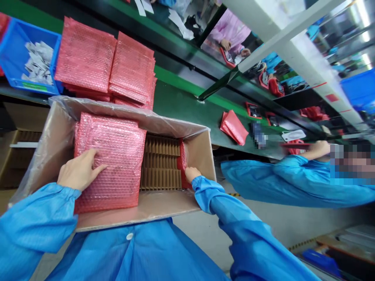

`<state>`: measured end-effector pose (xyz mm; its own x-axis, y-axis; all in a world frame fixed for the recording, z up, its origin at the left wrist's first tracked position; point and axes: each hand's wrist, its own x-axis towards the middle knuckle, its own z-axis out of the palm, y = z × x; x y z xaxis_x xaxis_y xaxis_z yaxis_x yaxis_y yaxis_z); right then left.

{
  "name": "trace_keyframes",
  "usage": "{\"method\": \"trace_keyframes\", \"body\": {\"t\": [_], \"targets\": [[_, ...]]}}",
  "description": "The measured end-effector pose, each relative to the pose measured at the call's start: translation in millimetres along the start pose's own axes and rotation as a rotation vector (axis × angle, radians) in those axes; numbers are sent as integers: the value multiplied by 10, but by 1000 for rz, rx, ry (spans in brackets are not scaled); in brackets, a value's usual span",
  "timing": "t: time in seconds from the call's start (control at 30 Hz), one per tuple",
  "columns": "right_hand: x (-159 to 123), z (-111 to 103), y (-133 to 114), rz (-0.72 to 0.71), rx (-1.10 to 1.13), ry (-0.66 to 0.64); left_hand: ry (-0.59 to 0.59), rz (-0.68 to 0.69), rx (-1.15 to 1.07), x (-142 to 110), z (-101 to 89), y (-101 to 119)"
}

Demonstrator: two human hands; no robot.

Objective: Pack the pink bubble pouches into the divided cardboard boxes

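A plastic-lined cardboard box sits in front of me, fitted with a slotted cardboard divider. My left hand lies flat, fingers stretched, on a stack of pink bubble-wrap pouches resting across the box's left half. My right hand reaches into the right end of the box, fingers curled on a pink bubble-wrap pouch standing upright in the last slot by the wall. Both my sleeves are blue.
Two tall piles of pink pouches stand behind the box beside a blue bin of white packets. A green conveyor belt carries more pouches. A co-worker's blue sleeve reaches in at right; other people work further back.
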<state>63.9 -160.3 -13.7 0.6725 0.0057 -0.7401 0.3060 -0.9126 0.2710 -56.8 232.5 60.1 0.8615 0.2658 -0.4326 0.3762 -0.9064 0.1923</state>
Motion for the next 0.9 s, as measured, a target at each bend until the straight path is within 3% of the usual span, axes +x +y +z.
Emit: {"method": "trace_keyframes", "body": {"t": [0.1,0.3,0.4,0.47,0.57,0.63,0.7,0.8,0.9], "targets": [[-22,-48,-132,-14,24,-5,154,-83,-2,-61,26,-141],[-210,-267,-513,-113,60,117,126,-112,-304,-87,116,-307],[-378,-321,-1017,-340,565,102,157,-139,-335,-85,122,-284],[-496,-303,-1360,-544,998,-23,150,-132,-353,-72,109,-245],[-638,-253,-1603,-774,1320,-176,103,-72,-379,-48,94,-140],[-710,-236,-1527,-816,1435,-203,46,3,-400,-40,96,-35],[-771,-240,-1298,-778,1550,-158,-24,97,-430,-30,103,68],[-863,-257,-782,-623,1608,109,-148,241,-512,18,93,126],[-980,-250,-199,-400,1382,467,-174,191,-562,84,50,42]]}}
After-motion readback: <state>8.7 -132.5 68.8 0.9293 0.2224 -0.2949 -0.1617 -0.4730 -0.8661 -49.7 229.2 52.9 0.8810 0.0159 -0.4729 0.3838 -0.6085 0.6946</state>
